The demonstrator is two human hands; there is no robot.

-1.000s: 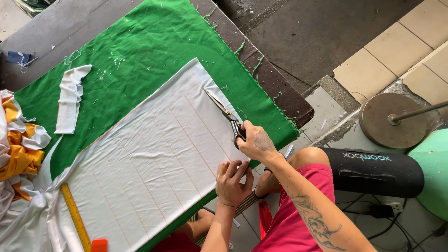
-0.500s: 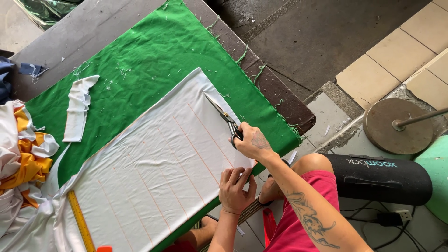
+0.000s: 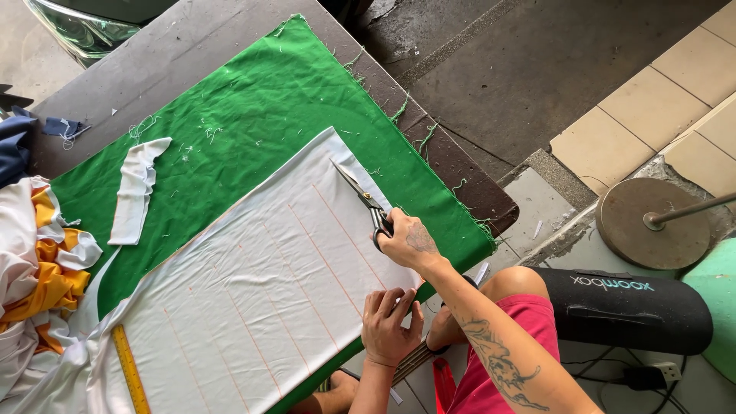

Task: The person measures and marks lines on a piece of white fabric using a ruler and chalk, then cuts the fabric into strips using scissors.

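On the green cloth [image 3: 253, 100] covering the table [image 3: 153, 54], spread flat: a white cloth [image 3: 268, 291] marked with thin pink lines running from 5 o'clock toward 11 o'clock. At 3 o'clock from the middle of this white cloth, close to its right edge: scissors [image 3: 360, 195], blades pointing to 11 o'clock and lying along the outermost pink line, the tips not yet at the far edge. Right hand [image 3: 406, 241] closed around the scissor handles, fingers through the loops, clamped firmly. Left hand [image 3: 389, 326] at 5 o'clock from the scissors, fingers together and curled, pressing down the near edge of the white cloth just at the table border. Judged from this: in the middle of cutting a narrow strip off the right side, with most of the line already passed and only a short part remaining. Calls next for keeping the blades exactly on the pink line, holding the cloth flat and tight with the left hand, and short careful strokes up to the far edge. Elsewhere, at 10 o'clock on the green cloth: one loose white strip [image 3: 138, 192]. At 7 o'clock: a yellow ruler [image 3: 130, 379]. At 9 o'clock: a pile of white and orange fabric [image 3: 38, 268]. Well apart at 3 o'clock, on the floor: a black cylinder-shaped speaker [image 3: 629, 307].
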